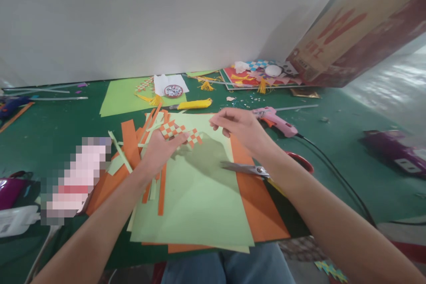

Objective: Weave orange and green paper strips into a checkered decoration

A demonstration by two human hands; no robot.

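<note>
My left hand [161,148] is closed on a small woven paper piece [195,136], checkered in orange and pale green, with its thumb pressed on top. To its right, my right hand [244,131] is raised with thumb and forefinger pinched together; what they hold, if anything, is too small to make out. Both hands are over a pale green paper sheet [199,213], which lies on orange paper [258,204]. Scissors [244,168] rest with their blades across the sheets, partly hidden under my right forearm. Loose orange and green paper strips [162,191] lie around my left hand.
A yellow utility knife [195,104] lies behind the sheets. To the right are a pink glue gun [281,124] with a black cord and a purple object [396,148]. A phone [76,177] and white bottle [18,222] are left. A large paper bag [359,31] stands back right.
</note>
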